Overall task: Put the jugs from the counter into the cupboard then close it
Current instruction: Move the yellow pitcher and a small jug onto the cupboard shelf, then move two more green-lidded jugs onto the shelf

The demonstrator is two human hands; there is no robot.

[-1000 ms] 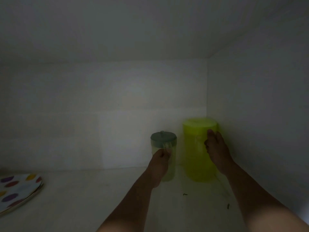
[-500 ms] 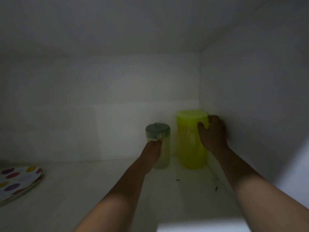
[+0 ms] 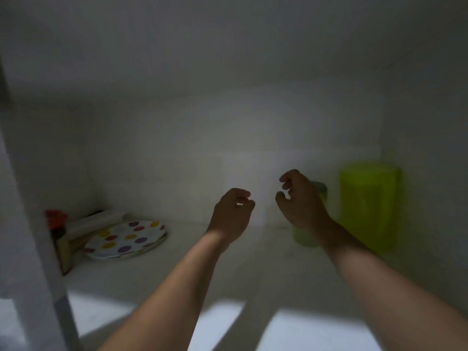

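I look into a dim white cupboard [image 3: 228, 254]. A bright green jug [image 3: 368, 206] stands upright at the back right corner of the shelf. Left of it stands a smaller pale jug with a grey-green lid [image 3: 317, 193], mostly hidden behind my right hand [image 3: 300, 198]. That hand hovers in front of the small jug with loosely curled fingers and holds nothing. My left hand [image 3: 233, 211] hangs further left over the bare shelf, fingers curled and empty. Neither hand touches a jug.
A stack of plates with coloured dots [image 3: 126, 239] lies at the back left. Beside it are a roll of wrap [image 3: 93, 221] and a bottle with a red cap [image 3: 57, 219]. The cupboard's left wall edge [image 3: 33, 249] stands close at left.
Both hands have let go of the jugs and drawn back to the left. The view has swung left, bringing the plates and the left wall into sight.
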